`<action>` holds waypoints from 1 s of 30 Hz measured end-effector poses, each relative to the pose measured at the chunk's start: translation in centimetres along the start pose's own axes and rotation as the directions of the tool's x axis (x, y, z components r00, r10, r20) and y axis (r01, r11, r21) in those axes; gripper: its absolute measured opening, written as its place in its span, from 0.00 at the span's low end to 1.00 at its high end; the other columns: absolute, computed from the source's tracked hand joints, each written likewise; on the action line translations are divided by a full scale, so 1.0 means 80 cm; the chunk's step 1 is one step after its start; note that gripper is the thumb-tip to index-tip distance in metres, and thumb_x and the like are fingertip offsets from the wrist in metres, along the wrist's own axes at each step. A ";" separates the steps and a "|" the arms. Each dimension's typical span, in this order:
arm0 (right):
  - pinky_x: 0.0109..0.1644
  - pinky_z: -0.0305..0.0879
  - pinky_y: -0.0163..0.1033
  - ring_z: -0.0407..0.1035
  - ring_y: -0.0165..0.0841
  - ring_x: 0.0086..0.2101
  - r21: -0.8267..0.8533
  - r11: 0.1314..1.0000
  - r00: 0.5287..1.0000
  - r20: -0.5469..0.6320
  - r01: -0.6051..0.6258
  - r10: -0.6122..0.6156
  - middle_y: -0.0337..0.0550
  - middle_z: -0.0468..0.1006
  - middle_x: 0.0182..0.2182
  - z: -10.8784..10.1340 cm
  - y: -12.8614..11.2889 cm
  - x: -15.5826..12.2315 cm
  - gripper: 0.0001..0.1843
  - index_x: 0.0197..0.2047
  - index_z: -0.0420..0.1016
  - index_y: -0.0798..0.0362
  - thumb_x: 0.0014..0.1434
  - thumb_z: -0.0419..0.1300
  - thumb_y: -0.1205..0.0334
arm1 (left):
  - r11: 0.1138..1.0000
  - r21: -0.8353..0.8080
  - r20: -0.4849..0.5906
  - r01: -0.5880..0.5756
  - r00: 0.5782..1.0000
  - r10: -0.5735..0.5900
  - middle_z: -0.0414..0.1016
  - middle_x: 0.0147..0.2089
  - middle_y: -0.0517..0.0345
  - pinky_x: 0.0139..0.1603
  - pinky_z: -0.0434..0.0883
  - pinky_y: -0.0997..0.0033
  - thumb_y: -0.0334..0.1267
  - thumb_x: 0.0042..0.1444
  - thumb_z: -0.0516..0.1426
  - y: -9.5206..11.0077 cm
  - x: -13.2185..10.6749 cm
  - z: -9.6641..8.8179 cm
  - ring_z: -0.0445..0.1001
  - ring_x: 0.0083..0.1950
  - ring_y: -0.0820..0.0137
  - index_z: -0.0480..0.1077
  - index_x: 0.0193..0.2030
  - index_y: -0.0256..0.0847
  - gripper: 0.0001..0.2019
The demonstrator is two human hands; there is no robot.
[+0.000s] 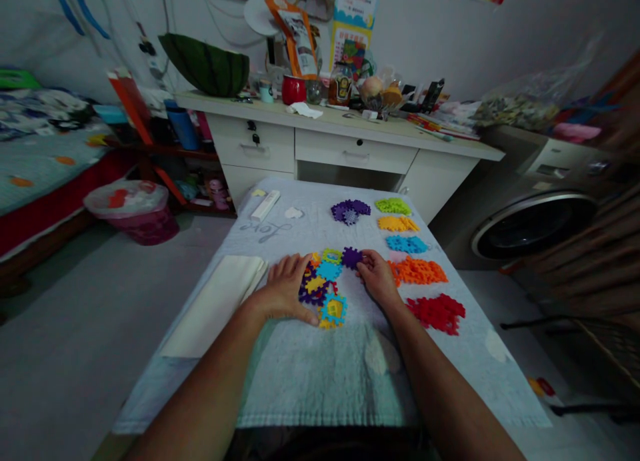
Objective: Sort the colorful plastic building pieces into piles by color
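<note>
A cluster of joined plastic interlocking pieces (315,284) in purple, yellow, blue and green lies flat on the cloth-covered table (300,381). My left hand (290,291) rests over its left side with fingers and thumb spread, hiding part of it. At the cluster's upper right, my right hand (376,273) pinches a purple interlocking piece (352,258) by its right edge. This piece sits close beside a green piece (331,256); I cannot tell whether they are joined. A blue piece with a yellow centre (334,308) forms the cluster's lower right.
Sorted piles stand to the right: green (393,206), yellow (397,224), blue (406,244), orange (420,271) and red (437,313). Purple pieces (350,211) lie farther back. A folded cream cloth (215,306) and a white box (265,206) are at left. A desk (350,121) stands behind.
</note>
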State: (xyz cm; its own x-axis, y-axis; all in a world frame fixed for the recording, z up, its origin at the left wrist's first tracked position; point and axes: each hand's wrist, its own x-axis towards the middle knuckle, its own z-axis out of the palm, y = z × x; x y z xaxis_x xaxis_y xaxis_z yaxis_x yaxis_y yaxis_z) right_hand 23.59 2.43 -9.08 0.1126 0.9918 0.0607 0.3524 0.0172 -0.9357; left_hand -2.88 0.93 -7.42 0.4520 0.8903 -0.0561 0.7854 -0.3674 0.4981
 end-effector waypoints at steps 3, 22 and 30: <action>0.23 0.64 0.32 0.71 0.30 0.26 0.072 0.997 0.999 0.002 -0.042 0.042 0.36 0.72 0.30 0.000 0.001 0.004 0.17 0.42 0.65 0.50 0.50 0.58 0.53 | 0.999 0.041 -0.021 0.014 1.000 -0.013 0.43 0.74 0.36 0.68 0.42 0.35 0.62 0.20 0.69 0.009 0.004 0.010 0.38 0.73 0.34 0.41 0.73 0.47 0.71; 0.18 0.59 0.25 0.64 0.24 0.17 0.354 0.917 0.914 -0.280 -0.186 0.294 0.26 0.65 0.17 0.064 -0.055 0.184 0.14 0.35 0.61 0.51 0.48 0.61 0.72 | 0.993 -0.063 -0.310 -0.100 0.948 0.076 0.59 0.67 0.44 0.67 0.56 0.51 0.57 0.40 0.67 0.003 0.043 0.021 0.59 0.67 0.51 0.55 0.68 0.45 0.49; 0.20 0.65 0.28 0.68 0.26 0.19 0.370 0.904 0.913 -0.251 -0.216 0.321 0.29 0.66 0.17 0.086 -0.063 0.208 0.14 0.33 0.61 0.52 0.49 0.60 0.77 | 0.995 -0.069 -0.330 -0.077 0.943 0.050 0.59 0.67 0.45 0.67 0.58 0.52 0.55 0.41 0.67 0.003 0.043 0.021 0.59 0.67 0.50 0.56 0.67 0.45 0.48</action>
State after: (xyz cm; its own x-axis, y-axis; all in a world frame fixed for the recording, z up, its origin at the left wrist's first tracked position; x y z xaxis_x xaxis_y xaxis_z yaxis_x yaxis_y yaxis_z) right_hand 17.30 19.71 -5.74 0.4496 0.8792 -0.1577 -0.0496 -0.1516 -0.9872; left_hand -0.40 3.45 -8.96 0.3264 0.9095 0.2574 0.7173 -0.4156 0.5592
